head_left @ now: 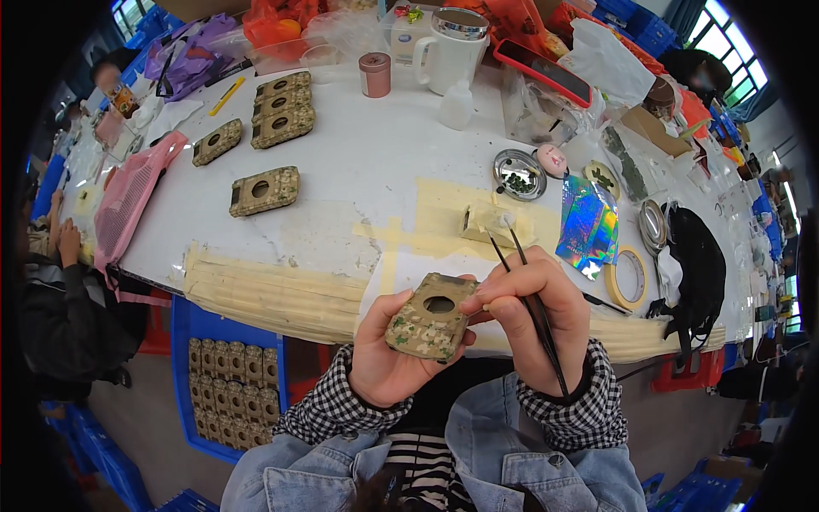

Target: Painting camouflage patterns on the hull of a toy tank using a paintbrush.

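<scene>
My left hand is closed round a camouflage-patterned plastic housing, a rounded rectangular case with an oval hole through its face. My right hand grips dark tweezers, their tips pointing up and away from me, while its thumb and forefinger also meet the housing's right edge. Whether a small part sits between those fingers I cannot tell. Just beyond the tweezers, a small block is taped to the table with a whitish blob on top. A round metal dish of small dark green pieces lies behind it.
More camouflage housings lie at the table's left, some stacked. A blue crate on the floor holds several rows of them. A masking tape roll, holographic sheet and black bag lie right; a white mug stands behind.
</scene>
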A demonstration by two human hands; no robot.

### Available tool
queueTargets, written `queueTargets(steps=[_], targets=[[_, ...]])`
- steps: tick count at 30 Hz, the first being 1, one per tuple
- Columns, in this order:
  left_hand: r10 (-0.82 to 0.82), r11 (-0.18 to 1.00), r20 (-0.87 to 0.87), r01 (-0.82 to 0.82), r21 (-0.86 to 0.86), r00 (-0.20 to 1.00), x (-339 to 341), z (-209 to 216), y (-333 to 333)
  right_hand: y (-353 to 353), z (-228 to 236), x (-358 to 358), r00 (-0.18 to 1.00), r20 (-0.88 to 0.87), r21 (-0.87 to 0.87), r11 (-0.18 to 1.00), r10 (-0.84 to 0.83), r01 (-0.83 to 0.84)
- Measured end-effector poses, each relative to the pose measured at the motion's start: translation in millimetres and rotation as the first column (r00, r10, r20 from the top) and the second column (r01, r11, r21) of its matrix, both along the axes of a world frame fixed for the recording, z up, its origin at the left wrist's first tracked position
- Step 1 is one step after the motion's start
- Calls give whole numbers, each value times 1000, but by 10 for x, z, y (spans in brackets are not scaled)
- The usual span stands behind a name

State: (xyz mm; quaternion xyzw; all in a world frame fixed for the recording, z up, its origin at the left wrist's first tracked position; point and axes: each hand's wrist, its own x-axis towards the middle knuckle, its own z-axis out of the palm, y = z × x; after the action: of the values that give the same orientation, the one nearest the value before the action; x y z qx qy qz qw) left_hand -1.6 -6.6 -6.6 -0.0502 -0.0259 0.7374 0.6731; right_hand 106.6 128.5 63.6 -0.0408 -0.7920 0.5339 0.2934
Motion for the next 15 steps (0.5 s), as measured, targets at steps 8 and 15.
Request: queueTargets(steps=[8, 15], targets=[[-4, 992, -8, 5, 123, 1000, -63, -48, -39, 200, -8, -43, 966, -64, -196, 952, -250, 234], [175, 962, 7, -172, 211, 985, -268, -84, -142, 617, -157, -183, 819, -232, 531, 637, -526, 559]])
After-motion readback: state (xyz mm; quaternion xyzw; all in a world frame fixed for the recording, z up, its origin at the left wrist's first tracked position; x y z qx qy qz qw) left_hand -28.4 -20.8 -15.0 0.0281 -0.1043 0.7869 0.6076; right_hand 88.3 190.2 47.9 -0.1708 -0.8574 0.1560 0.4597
